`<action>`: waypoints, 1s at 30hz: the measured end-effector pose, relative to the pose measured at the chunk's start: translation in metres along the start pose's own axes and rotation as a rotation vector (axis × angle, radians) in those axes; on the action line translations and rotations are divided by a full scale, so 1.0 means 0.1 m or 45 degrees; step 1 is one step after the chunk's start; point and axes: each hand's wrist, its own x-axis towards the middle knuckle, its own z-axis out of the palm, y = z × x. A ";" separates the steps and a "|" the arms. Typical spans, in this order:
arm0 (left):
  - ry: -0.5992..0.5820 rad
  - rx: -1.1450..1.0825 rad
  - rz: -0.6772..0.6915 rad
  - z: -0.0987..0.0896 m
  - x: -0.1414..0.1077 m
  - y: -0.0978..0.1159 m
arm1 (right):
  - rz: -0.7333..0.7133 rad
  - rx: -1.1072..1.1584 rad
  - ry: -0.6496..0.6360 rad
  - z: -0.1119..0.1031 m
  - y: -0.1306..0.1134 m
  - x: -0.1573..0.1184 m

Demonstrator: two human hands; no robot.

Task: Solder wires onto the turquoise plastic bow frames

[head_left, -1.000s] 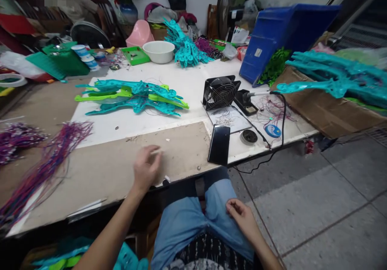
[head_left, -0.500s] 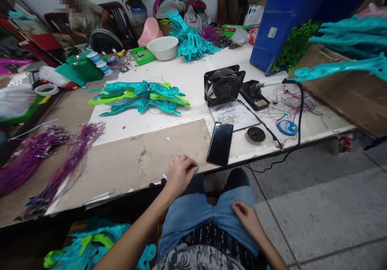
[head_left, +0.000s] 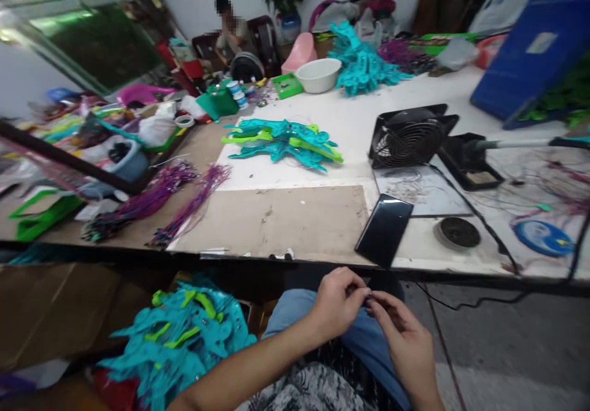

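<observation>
Though tiny, dark compact piece (head_left: 368, 297) in two-handed grip (head_left: 338, 305).

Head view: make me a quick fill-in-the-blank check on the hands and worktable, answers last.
The left hand and right hand meet at the fingertips above jeans coloured ____.
The black smartphone lies with its screen facing ____.
In the picture, the round tin sits to the smartphone's ____.
The basin beside the green tray is coloured ____.
Missing words: blue; up; right; white.
</observation>
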 end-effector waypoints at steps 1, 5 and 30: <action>0.025 -0.013 -0.016 0.01 -0.02 -0.02 | 0.034 0.058 -0.010 0.05 -0.02 0.02; 0.105 -0.055 -0.029 -0.04 -0.10 -0.06 | 0.146 0.241 -0.088 0.20 -0.01 0.06; 0.533 0.026 -0.057 -1.12 0.24 -0.27 | 0.199 0.350 0.071 0.40 -0.13 0.13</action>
